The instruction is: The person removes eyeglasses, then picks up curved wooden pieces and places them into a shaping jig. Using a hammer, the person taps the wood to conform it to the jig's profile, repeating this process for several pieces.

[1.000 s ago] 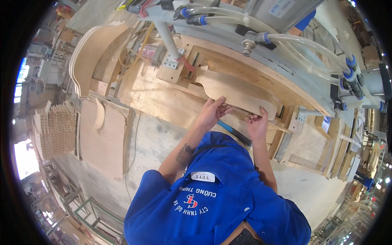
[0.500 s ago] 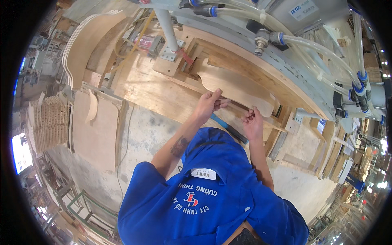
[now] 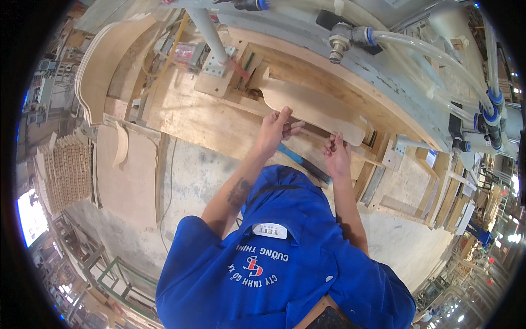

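A thin curved wooden panel (image 3: 309,105) lies tilted in a wooden frame (image 3: 378,118) beneath a grey machine beam. My left hand (image 3: 275,131) has the near edge of the panel, thumb on top and the other fingers bent below. Farther right along that same edge, my right hand (image 3: 338,153) pinches the panel between thumb and fingertips. A dark gap shows between the panel's near edge and the frame. Just below the hands lies a blue and black bar-shaped tool (image 3: 304,163), partly covered by a blue cap.
Clear air hoses (image 3: 408,46) with blue fittings hang at the upper right. A grey post (image 3: 208,35) stands on a bolted plate left of the panel. Curved panels (image 3: 107,63) are stacked at far left, above a flat board (image 3: 129,181) and a strip stack (image 3: 66,172).
The whole view has shifted slightly, moving the frame and panel up and left in the picture. Both hands keep about the same places along the panel's near edge.
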A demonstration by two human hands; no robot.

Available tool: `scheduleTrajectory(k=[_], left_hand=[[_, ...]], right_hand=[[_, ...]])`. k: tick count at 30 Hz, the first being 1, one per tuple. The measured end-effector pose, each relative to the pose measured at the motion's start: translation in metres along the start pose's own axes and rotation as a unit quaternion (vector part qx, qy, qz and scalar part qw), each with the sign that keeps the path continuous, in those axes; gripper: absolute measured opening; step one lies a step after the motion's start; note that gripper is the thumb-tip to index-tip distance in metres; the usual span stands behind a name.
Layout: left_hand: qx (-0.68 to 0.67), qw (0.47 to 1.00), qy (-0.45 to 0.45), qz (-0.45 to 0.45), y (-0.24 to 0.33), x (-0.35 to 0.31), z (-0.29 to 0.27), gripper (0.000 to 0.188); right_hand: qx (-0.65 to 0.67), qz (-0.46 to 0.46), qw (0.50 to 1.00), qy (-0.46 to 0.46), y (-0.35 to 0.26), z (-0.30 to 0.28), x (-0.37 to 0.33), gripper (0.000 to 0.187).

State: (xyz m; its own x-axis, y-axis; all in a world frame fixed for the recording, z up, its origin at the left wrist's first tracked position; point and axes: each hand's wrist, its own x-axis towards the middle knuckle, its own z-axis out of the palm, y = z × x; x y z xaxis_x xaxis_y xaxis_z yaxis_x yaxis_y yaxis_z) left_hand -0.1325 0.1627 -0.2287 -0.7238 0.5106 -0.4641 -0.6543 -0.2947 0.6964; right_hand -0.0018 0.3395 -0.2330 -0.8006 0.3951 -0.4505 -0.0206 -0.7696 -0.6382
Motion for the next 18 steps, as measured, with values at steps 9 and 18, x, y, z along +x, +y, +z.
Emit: scheduleTrajectory(k=[9, 18], left_hand=[[0.398, 0.726, 0.371, 0.422, 0.221, -0.063, 0.062, 0.042], [0.505, 0.608, -0.054, 0.61, 0.381, -0.014, 0.094, 0.028]], right_hand=[[-0.008, -0.036, 0.998, 0.041, 0.005, -0.002, -0.002, 0.017], [-0.02, -0.042, 0.999, 0.026, 0.002, 0.001, 0.001, 0.013]])
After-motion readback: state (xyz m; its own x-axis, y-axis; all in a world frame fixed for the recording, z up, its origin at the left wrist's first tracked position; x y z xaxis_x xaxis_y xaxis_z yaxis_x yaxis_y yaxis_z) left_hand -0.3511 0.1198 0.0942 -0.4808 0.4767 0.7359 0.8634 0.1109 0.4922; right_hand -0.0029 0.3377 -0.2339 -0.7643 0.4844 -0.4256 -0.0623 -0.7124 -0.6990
